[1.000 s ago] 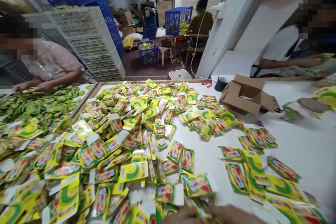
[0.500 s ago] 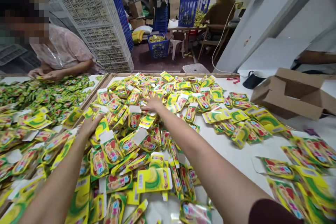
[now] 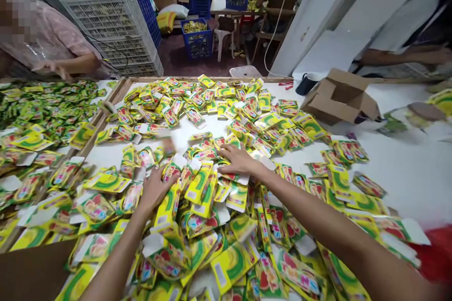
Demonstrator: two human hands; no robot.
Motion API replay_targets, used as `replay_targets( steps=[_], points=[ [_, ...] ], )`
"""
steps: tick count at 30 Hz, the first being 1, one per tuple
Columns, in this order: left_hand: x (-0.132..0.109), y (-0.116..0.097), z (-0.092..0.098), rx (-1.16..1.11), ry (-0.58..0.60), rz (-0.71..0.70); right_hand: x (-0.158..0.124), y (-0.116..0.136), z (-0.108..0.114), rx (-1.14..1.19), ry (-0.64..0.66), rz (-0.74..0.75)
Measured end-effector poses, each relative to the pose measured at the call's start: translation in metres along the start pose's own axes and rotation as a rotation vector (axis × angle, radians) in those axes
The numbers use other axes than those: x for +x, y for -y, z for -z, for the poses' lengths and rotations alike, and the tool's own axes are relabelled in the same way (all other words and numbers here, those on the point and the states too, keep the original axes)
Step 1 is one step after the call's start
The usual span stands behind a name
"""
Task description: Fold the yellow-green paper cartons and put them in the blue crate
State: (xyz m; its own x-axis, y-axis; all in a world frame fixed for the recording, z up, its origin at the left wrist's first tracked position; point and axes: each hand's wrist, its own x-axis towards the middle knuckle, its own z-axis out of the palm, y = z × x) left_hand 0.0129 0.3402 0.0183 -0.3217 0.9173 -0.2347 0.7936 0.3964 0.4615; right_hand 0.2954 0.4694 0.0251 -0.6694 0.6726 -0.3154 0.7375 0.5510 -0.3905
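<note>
A heap of small yellow and green packets [image 3: 201, 188], printed with red fruit and many with a white flap, lies between my two hands. My left hand [image 3: 155, 188] presses on the heap's left side, its fingers spread and its thumb toward the middle. Opposite it, my right hand [image 3: 237, 161] rests across the heap's far right, fingers apart and pointing left. Both hands touch packets without being wrapped round any one. Looser packets [image 3: 229, 99] lie along the far side of the white table [image 3: 208, 128].
A wooden divider [image 3: 92, 143] separates smaller green packets [image 3: 45, 108] on the left. An open cardboard box [image 3: 339, 99] stands at the far right beside a dark cup [image 3: 306, 83]. One person [image 3: 60, 42] is at the left; another person's arm [image 3: 399, 59] reaches in at the right.
Both hands have come back toward me, with packets bunched between them. White tabletop now shows behind the heap. The view has tipped downward, and the co-worker's hand at the left has moved.
</note>
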Motion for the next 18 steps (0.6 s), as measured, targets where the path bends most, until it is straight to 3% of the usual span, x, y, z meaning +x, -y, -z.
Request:
replay_targets(
  steps=[7, 13, 18],
  points=[
    [-0.090, -0.011, -0.030, -0.098, 0.095, -0.094, -0.116, 0.005, -0.043, 0.027, -0.052, 0.049],
    [-0.138, -0.005, -0.033, -0.240, 0.174, -0.235, -0.172, 0.025, -0.079, -0.030, -0.111, 0.043],
    [-0.162, 0.005, -0.031, -0.252, 0.244, -0.350, -0.213, 0.054, -0.089, -0.109, -0.128, 0.028]
  ],
)
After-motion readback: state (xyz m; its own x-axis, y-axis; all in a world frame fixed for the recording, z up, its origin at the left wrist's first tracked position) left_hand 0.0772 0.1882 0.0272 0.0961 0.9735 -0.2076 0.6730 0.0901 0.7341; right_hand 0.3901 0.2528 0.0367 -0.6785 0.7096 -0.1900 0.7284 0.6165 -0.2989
